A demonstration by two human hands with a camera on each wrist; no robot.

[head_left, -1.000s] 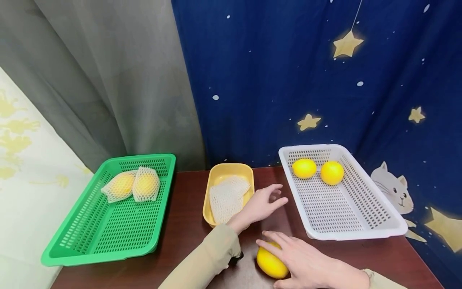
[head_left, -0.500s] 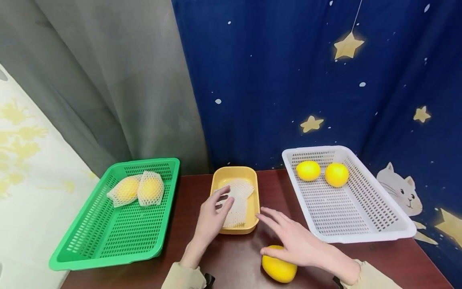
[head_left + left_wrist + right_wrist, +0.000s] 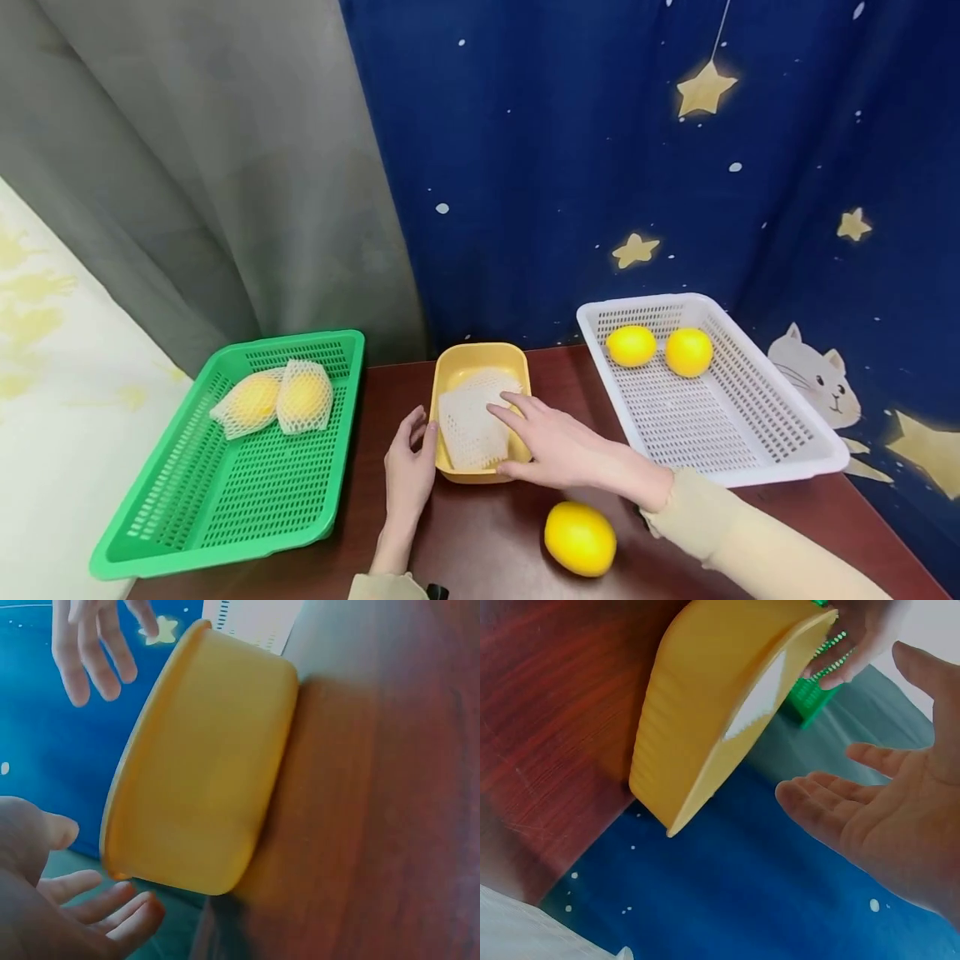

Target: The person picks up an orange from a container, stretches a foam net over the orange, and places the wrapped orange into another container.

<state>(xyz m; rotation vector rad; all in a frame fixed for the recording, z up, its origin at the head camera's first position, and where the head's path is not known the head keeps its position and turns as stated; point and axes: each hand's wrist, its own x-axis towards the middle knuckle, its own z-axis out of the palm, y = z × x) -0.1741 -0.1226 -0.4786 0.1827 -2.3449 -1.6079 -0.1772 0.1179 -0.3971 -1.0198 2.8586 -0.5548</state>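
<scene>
In the head view my left hand (image 3: 408, 467) is beside the left wall of the small yellow tray (image 3: 480, 354), its fingers loosely bent and holding nothing. Over the tray's right side hovers my right hand (image 3: 555, 442), fingers spread above the white foam netting (image 3: 474, 421) that lies inside. Both wrist views show a gap between each hand and the yellow tray (image 3: 202, 765). A lone yellow lemon (image 3: 580, 539) lies on the dark red-brown table in front of the tray, touched by neither hand.
At the left stands a green basket (image 3: 225, 546) with two netted lemons (image 3: 303, 397) in it. A white basket (image 3: 787, 475) at the right holds two bare lemons (image 3: 688, 352). Grey and blue curtains hang behind the table.
My right hand has left the lemon and moved forward and left to above the tray. The left hand has gone from right of the tray to its left side. The lemon stays on the table.
</scene>
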